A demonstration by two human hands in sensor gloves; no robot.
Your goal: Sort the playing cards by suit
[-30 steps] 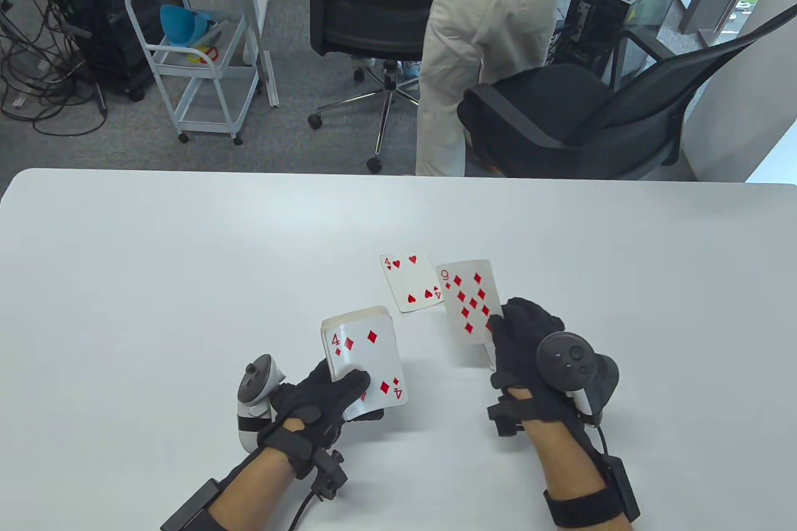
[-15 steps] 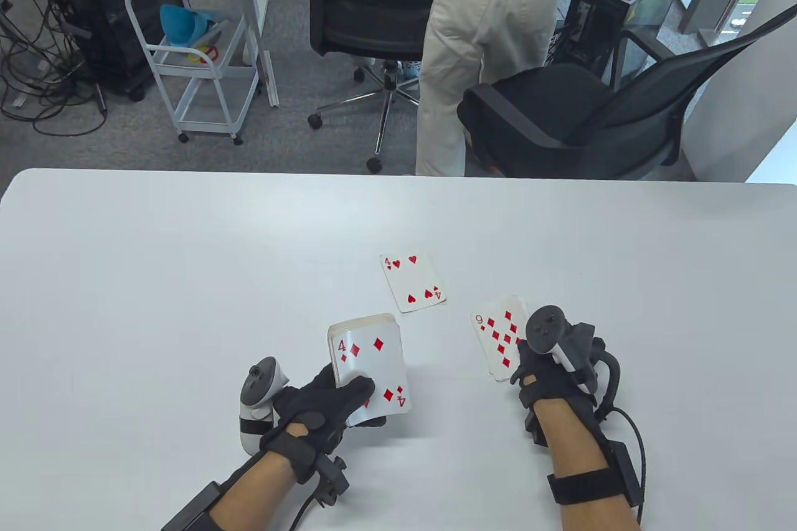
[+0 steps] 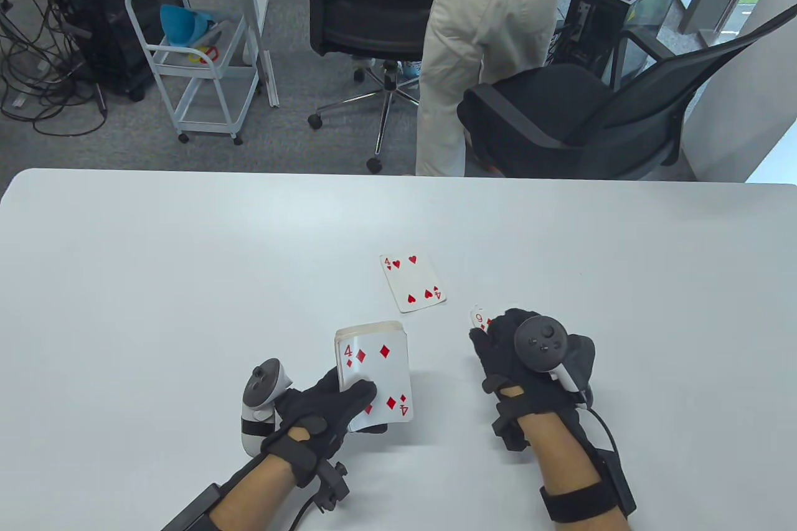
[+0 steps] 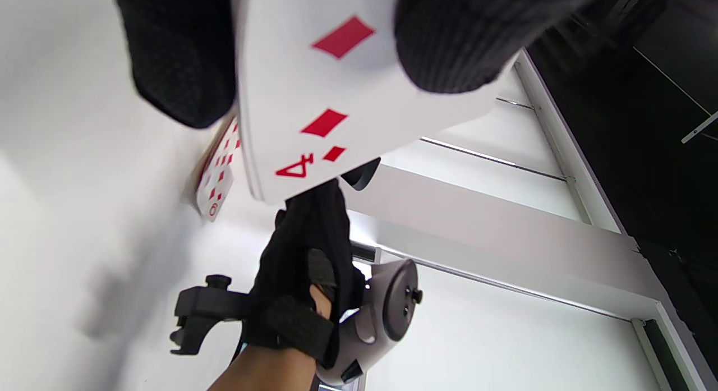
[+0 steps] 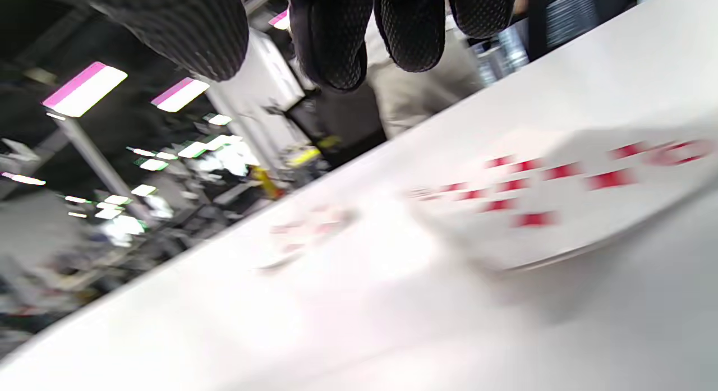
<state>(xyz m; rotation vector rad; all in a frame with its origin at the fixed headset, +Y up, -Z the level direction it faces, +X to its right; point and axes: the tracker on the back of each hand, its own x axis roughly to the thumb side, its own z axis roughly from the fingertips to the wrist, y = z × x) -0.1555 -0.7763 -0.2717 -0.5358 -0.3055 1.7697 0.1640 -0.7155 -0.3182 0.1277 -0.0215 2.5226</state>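
My left hand [image 3: 360, 397] grips a face-up deck [image 3: 373, 363], thumb on top; the four of diamonds shows. In the left wrist view the deck [image 4: 336, 99] fills the top between my fingers [image 4: 179, 60]. A four of hearts [image 3: 412, 283] lies face up on the white table [image 3: 187, 276]. To its right the nine of diamonds [image 3: 478, 318] lies on the table, mostly hidden under my right hand [image 3: 501, 338]. In the right wrist view the nine [image 5: 561, 194] lies flat, and my fingers [image 5: 336, 37] hang above it, apart from it. The four of hearts [image 5: 308, 228] is blurred there.
Beyond the table's far edge stand a black office chair [image 3: 579, 114], a standing person [image 3: 485, 45], a second chair [image 3: 367, 2] and a white cart [image 3: 199, 58]. The nine of diamonds [image 4: 216, 180] and my right hand [image 4: 303, 290] also show in the left wrist view.
My right hand carried the nine of diamonds down and toward me, laid it on the table right of the four of hearts, and let go. The left hand with the deck drifted slightly right.
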